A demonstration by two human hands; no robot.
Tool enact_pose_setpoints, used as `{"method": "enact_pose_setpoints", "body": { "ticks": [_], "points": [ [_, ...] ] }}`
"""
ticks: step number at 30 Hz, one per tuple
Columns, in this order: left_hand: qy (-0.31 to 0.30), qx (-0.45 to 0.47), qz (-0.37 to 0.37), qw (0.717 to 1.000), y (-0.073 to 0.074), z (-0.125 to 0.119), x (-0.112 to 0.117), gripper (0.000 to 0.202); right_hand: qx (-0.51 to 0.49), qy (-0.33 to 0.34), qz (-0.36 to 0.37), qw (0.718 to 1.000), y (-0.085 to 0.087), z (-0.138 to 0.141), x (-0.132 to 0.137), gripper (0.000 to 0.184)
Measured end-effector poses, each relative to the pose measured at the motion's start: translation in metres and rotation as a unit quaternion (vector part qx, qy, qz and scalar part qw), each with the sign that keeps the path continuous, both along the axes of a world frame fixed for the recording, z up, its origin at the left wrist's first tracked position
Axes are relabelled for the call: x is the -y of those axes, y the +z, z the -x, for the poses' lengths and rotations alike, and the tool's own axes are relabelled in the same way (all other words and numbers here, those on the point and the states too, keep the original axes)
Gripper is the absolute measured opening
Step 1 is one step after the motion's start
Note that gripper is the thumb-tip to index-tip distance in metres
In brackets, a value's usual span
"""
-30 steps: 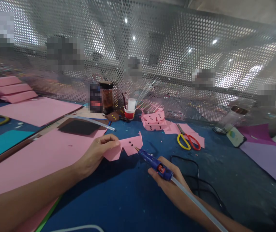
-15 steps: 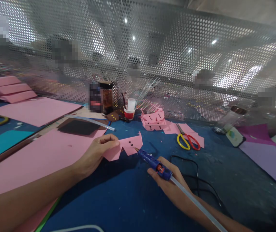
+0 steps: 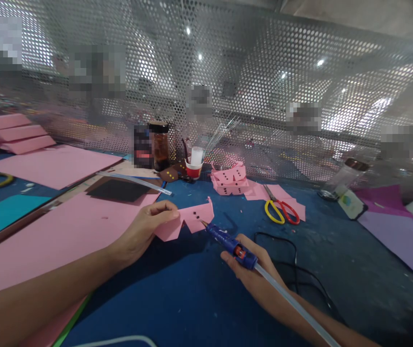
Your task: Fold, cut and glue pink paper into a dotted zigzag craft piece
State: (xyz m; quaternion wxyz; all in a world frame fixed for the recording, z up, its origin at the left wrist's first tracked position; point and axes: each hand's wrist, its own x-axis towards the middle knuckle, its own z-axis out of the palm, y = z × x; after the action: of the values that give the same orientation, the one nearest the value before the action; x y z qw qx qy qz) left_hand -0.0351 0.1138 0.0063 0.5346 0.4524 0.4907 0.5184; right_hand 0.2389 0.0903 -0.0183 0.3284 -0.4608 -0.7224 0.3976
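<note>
Head view: a person's left hand and right hand meet over a blue bench, with a perforated metal screen standing along its far edge.
Left hand: closed in a pinch. Thumb and fingertips grip the left end of a pink cut-out and hold it just above the bench.
Pink cut-out: a small folded piece with a jagged lower edge and a few tiny black squares on its face, at the middle of the bench.
Right hand: wrapped around a blue glue gun, to the right of the pink cut-out and nearer the camera.
Glue gun: its nozzle points at the lower right edge of the pink cut-out. Whether the tip touches the paper cannot be told.
Glue stick: clear, it sticks out of the back of the glue gun and runs away from the pink cut-out over the right wrist.
Black cable: looped on the bench to the right of the pink cut-out, behind the right hand.
Scissors: yellow and red handles, lying on pink scraps well to the right of the pink cut-out.
Stack of pink pieces: behind the pink cut-out, toward the screen, with the same black squares.
Red cup: directly behind the pink cut-out, with a dark jar to its left.
Large pink sheet: flat on the bench left of the pink cut-out, under the left forearm. A black sheet lies at its far edge.
</note>
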Motion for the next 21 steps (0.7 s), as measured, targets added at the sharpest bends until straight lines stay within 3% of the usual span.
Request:
{"method": "enact_pose_setpoints", "body": {
  "ticks": [21],
  "points": [
    [0.003,0.003,0.0,1.0,-0.0002,-0.0007,-0.0009,0.028,0.002,0.007,0.016,1.0,0.0009,-0.0015,-0.0007,0.028]
  ]
}}
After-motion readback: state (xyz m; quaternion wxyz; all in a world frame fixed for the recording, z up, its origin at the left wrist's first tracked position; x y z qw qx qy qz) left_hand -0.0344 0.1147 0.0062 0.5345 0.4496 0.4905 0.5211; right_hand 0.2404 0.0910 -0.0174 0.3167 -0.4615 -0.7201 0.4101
